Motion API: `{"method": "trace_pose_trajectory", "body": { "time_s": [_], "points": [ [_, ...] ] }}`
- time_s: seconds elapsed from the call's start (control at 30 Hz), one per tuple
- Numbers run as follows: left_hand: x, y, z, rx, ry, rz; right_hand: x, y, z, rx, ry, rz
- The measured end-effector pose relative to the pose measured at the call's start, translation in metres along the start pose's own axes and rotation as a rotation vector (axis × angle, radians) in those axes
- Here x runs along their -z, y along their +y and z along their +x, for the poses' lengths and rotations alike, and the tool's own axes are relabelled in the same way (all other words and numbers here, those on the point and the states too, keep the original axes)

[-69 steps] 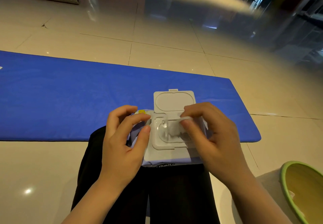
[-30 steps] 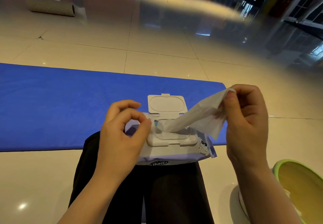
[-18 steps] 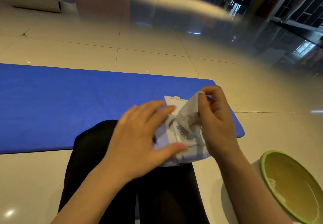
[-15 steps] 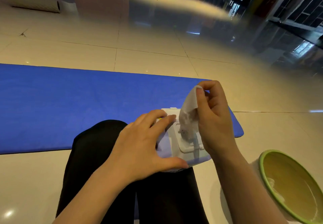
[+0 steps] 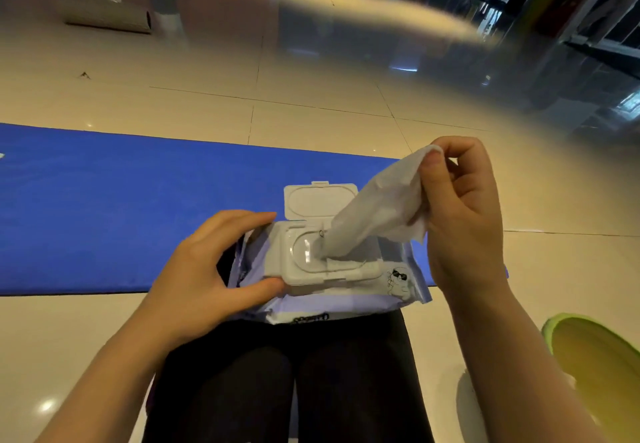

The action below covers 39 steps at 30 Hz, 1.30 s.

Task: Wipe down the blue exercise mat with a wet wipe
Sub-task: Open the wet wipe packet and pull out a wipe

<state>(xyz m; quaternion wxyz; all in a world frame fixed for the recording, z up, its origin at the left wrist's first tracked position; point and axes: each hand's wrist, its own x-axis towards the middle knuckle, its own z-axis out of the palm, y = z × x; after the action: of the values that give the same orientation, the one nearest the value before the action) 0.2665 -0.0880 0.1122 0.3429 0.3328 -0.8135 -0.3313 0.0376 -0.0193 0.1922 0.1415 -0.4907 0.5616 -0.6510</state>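
Observation:
A blue exercise mat (image 5: pixel 121 207) lies flat across the tiled floor in front of my knees. On my lap rests a lilac wet-wipe pack (image 5: pixel 398 280) with its white flip lid (image 5: pixel 318 200) standing open. My left hand (image 5: pixel 207 276) grips the pack's left end, thumb at the front of the dispenser. My right hand (image 5: pixel 460 214) pinches the top corner of a white wet wipe (image 5: pixel 377 214) up and to the right. The wipe's lower end still sits in the pack's opening.
A green-rimmed bowl (image 5: pixel 595 356) stands on the floor at my right. A rolled grey mat (image 5: pixel 110 20) lies far back on the left. My legs in black trousers (image 5: pixel 287 380) fill the lower middle. Dark glass fronts run along the far right.
My right hand has drawn the wipe further up and right out of the pack. My left hand has slid from over the dispenser to the pack's left end, uncovering the lid.

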Motion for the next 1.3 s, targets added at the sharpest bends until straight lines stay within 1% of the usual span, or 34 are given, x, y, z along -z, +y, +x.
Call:
{"method": "trace_pose_trajectory", "body": {
  "time_s": [0.17,0.27,0.37,0.43,0.5,0.57,0.63,0.77,0.87,0.93,1.0,1.1,1.17,1.23,1.3],
  "points": [
    [-0.011,0.025,0.002,-0.059,0.047,-0.013,-0.010,0.002,0.000,-0.016,-0.031,0.020],
    [-0.028,0.048,0.003,-0.043,0.083,-0.099,-0.007,0.004,-0.002,-0.029,-0.018,0.021],
    [-0.041,0.062,0.011,0.053,0.250,-0.158,-0.001,0.005,-0.002,-0.036,-0.009,0.006],
    [-0.047,0.063,0.017,0.096,0.307,-0.136,0.002,0.007,-0.003,-0.039,0.001,0.005],
    [-0.049,0.062,0.020,0.131,0.315,-0.141,0.003,0.008,-0.004,-0.037,0.027,0.001],
    [-0.046,0.060,0.019,0.186,0.298,-0.260,0.006,0.010,-0.004,-0.030,0.058,-0.010],
    [-0.042,0.055,0.017,0.201,0.319,-0.356,0.011,0.011,-0.002,-0.019,0.099,-0.036],
    [-0.038,0.049,0.015,0.238,0.400,-0.404,0.031,0.013,0.009,-0.029,0.262,-0.063],
    [-0.038,0.050,0.014,0.261,0.419,-0.403,0.047,0.010,0.013,-0.003,0.341,-0.093],
    [-0.038,0.051,0.013,0.263,0.412,-0.408,0.058,0.007,0.015,0.008,0.355,-0.123],
    [-0.038,0.051,0.013,0.262,0.395,-0.408,0.066,0.006,0.014,0.001,0.301,-0.151],
    [-0.038,0.055,0.011,0.273,0.377,-0.421,0.067,0.003,0.007,0.038,0.118,-0.283],
    [-0.036,0.059,0.010,0.274,0.365,-0.426,0.063,-0.002,0.003,0.108,0.048,-0.419],
    [-0.034,0.062,0.008,0.264,0.360,-0.428,0.066,-0.007,0.004,0.199,0.091,-0.540],
    [-0.033,0.064,0.007,0.256,0.363,-0.417,0.076,-0.012,0.009,0.273,0.182,-0.681]
  ]
}}
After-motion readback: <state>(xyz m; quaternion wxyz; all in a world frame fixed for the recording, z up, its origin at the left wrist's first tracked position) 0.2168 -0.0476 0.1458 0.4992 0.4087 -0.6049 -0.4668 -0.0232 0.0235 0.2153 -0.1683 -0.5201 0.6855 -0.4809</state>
